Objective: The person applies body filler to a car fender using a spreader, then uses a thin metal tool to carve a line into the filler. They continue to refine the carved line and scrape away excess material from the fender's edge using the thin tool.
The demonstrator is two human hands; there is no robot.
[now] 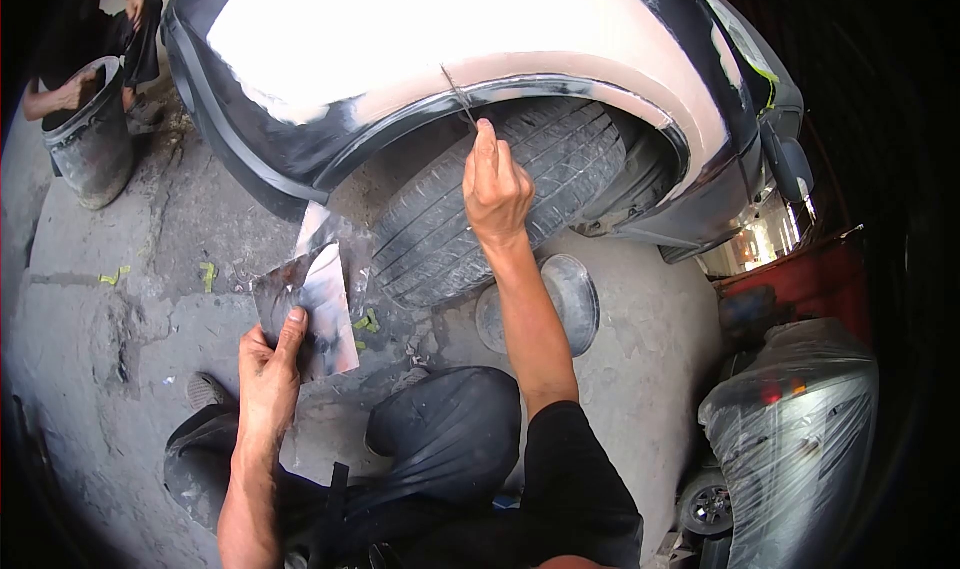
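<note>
My right hand (pixel 497 184) is closed on a thin flat tool (pixel 460 94), whose far end rests against the pinkish, filler-coated edge of a car's wheel arch (pixel 590 69). Behind that hand is the tire (pixel 440 214). Lower left, my left hand (pixel 270 364) grips a smeared flat sheet (pixel 328 314) with the thumb on top; white and reddish material lies on it. White coating covers much of the fender (pixel 360 29).
A person's hands (pixel 75 94) are at a grey bucket (pixel 90 154), upper left. A round metal basin (pixel 562 304) stands below the tire. Green tape scraps (pixel 209 276) lie on the floor. A plastic-covered vehicle (pixel 800 439) is at the right.
</note>
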